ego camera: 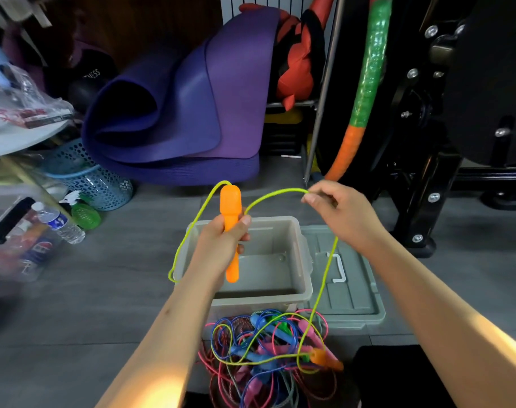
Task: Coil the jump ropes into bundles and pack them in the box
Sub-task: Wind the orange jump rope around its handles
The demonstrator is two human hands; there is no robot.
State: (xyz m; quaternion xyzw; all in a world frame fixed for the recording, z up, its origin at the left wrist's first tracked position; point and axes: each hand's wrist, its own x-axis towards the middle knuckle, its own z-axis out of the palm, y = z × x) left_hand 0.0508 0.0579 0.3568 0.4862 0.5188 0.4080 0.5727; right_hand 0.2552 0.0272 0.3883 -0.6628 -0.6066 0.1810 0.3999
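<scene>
My left hand (225, 241) grips an orange jump-rope handle (230, 207) upright above the grey plastic box (305, 278). A yellow-green cord (189, 231) runs from the handle's top, loops down on the left and comes back up past my thumb. My right hand (337, 212) pinches that cord near its highest point, to the right of the handle. From there the cord drops to the second orange handle (324, 359), which lies on a tangled pile of blue, pink and green jump ropes (262, 348) in front of the box. The box looks empty inside.
The box's grey lid (348, 290) lies flat on the floor right of the box. Purple rolled mats (177, 113) stand behind. A blue perforated basket (97, 178), a green-capped spray bottle (84, 213) and a water bottle (61, 223) are at left. Black gym equipment (427, 142) stands at right.
</scene>
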